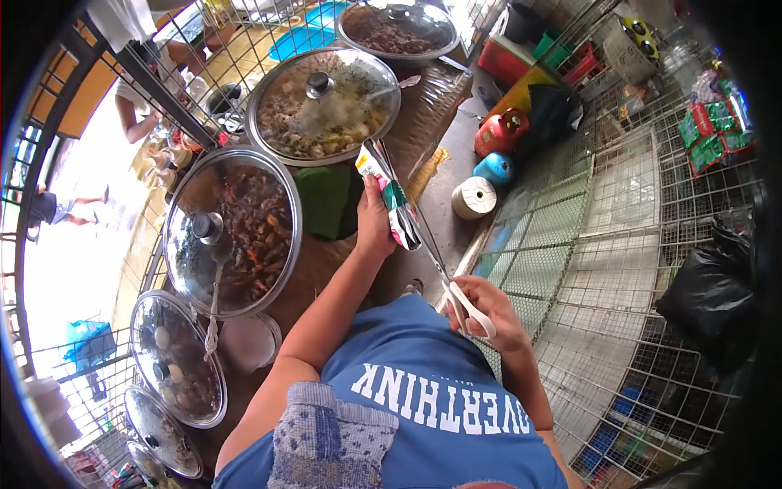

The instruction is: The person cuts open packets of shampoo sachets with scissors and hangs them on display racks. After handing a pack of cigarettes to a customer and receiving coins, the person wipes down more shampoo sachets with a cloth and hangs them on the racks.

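My left hand (375, 222) is wrapped round a folded stack of printed packets (389, 196), held upright near the middle of the view. In my right hand (493, 314) are white-handled scissors (465, 308), whose long metal blades point up toward the lower right side of the packets. Whether the blades touch the packets cannot be made out. Behind my left hand, a green leaf-like piece (324, 200) lies on the brown-covered table (423, 122), between two glass-lidded pans.
Several lidded food pans, including a dark meat dish (232, 232) and a vegetable dish (323, 104), line the left side. A red gas cylinder (499, 133) and white roll (473, 198) stand on the floor. Wire mesh walls both sides. People (134, 106) are beyond the left mesh.
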A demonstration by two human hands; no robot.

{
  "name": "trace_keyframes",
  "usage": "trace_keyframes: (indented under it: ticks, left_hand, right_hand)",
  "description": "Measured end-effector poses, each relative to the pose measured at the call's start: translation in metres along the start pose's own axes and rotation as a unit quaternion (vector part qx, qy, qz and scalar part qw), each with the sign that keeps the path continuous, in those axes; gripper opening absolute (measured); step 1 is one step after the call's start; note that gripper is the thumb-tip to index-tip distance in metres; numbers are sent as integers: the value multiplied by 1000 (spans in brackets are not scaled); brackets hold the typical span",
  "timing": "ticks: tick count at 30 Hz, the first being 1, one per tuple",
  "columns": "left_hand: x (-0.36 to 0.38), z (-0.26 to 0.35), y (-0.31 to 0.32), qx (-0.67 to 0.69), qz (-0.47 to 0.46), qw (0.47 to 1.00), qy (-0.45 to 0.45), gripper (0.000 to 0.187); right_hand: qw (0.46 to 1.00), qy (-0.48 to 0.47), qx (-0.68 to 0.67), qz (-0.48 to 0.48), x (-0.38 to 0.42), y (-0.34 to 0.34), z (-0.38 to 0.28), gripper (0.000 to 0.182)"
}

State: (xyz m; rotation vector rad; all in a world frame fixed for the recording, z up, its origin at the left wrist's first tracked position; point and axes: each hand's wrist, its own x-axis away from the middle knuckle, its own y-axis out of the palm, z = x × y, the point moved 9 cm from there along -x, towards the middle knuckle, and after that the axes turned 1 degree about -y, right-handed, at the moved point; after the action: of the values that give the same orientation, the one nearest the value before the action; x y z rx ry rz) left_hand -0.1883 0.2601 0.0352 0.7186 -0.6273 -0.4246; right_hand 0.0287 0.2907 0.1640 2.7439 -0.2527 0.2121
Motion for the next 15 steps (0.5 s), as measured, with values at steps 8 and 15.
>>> trace_keyframes:
  ticks: [8, 15]
  left_hand:
    - [-1, 0, -1, -5, -12, 1000, 3, 59]
    - [-7, -21, 0, -19, -43, 999, -1, 55]
  right_hand:
    - [999, 11, 31, 3, -3, 3, -2, 63]
    - [998, -12, 46, 36, -21, 7, 4, 58]
